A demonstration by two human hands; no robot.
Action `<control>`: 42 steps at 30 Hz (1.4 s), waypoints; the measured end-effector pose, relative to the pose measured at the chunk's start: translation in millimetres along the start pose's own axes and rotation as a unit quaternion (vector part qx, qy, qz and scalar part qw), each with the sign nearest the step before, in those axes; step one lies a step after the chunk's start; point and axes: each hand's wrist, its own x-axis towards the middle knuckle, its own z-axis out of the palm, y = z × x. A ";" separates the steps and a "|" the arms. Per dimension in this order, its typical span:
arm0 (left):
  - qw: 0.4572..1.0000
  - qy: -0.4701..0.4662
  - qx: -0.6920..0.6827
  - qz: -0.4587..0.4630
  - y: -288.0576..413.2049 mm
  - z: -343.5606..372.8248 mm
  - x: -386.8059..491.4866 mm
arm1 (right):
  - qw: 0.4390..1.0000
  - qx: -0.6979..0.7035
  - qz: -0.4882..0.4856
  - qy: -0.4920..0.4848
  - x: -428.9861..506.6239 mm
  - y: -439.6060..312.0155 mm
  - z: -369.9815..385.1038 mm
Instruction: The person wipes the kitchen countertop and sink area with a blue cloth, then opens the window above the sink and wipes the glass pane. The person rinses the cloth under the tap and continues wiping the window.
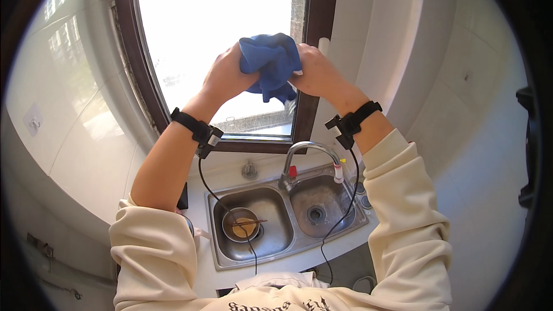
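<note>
Both my hands are raised in front of a window with a dark brown frame (317, 17). Between them they hold a crumpled blue cloth (270, 60). My left hand (229, 73) grips the cloth's left side, and my right hand (315, 71) grips its right side, near a small white tag. The cloth's lower end hangs loose. Each wrist wears a black strap with a small device, and a thin cable runs down from each.
Below lies a double stainless-steel sink (287, 248) with a curved chrome faucet (309, 144). A metal bowl (227, 230) with chopsticks and yellowish contents stands in its left basin. A wall hook (34, 123) is at the far left. A white window handle (324, 45) is beside my right hand.
</note>
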 end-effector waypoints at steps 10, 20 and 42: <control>0.974 0.140 0.153 -0.091 -32.1 -9.8 68.5 | 0.973 -0.153 0.136 -0.109 25.6 51.0 -9.9; 0.966 0.156 0.190 -0.078 -36.9 19.9 113.2 | 0.973 -0.189 0.044 -0.128 22.7 102.1 20.0; 0.845 0.445 0.297 -0.010 93.6 -38.6 293.4 | 0.956 -0.265 0.001 -0.125 10.6 109.5 21.0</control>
